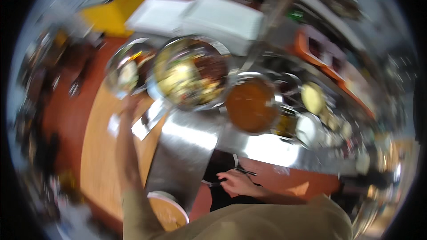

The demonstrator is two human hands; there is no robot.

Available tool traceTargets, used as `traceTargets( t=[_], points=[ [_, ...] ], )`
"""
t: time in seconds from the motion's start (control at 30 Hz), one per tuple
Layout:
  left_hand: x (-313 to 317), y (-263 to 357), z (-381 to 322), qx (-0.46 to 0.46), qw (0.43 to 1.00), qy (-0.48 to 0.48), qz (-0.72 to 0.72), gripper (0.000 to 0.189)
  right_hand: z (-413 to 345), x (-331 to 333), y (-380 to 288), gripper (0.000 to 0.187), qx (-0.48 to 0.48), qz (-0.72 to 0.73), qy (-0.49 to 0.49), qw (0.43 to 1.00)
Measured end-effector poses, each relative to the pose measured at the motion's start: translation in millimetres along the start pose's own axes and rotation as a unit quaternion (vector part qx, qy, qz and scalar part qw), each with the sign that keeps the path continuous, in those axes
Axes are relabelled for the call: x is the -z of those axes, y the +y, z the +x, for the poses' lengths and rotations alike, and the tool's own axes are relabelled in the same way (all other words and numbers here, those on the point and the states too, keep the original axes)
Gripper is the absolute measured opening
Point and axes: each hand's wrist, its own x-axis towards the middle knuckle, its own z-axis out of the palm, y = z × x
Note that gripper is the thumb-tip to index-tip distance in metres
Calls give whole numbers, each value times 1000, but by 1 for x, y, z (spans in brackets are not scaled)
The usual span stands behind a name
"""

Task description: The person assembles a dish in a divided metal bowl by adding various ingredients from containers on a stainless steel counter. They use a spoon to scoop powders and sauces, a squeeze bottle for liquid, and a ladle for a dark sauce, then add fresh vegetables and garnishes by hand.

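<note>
My left hand (130, 102) reaches out over a wooden board and touches or nearly touches the near rim of a steel bowl (111, 73) with mixed food in it. Blur hides whether its fingers grip the rim. Beside it stands a larger steel bowl (180, 73) of pale yellow chunks and dark red pieces. A metal-bladed tool (150, 119), perhaps a cleaver, lies by my left wrist. Low in front of my body, my right hand (238, 183) hangs with fingers loosely bent and apart, nothing seen in it. A thin black stick-like thing (247, 172) shows just beyond it.
A pot of orange-brown liquid (252, 105) sits on the steel counter (190, 130), near a white bowl (308, 128). White foam boxes (222, 16) stand behind. An orange-edged tray (320, 60) is at right. A tub of orange-brown food (168, 211) is close to me.
</note>
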Motion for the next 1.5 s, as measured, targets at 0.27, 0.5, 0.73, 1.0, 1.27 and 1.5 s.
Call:
traceTargets(
  t=[0.27, 0.5, 0.73, 1.0, 1.27, 1.5],
  points=[
    [-12, -31, -76, 136, 978, 16, -159, 110, -1, 130, -47, 43, -84, 77, -20, 993],
    [-38, 26, -189, 8, 928, 8, -371, 104, 68, 495, -142, 44, 132, 329, 397, 847],
    [-195, -9, -491, -70, 988, -37, -130, 84, 109, 715, -105, 31, 58, 421, 386, 819],
    [-115, -270, -677, 205, 977, -58, -13, 68, 107, 682, -134, 17, 117, 395, 513, 753],
    [-73, -366, -721, 292, 949, -66, 97, 70, -138, 523, -133, 7, 187, 426, 512, 721],
    [-8, -414, -726, 238, 936, -160, 204, 71, -418, 338, -67, 8, 87, 436, 591, 673]
  ],
)
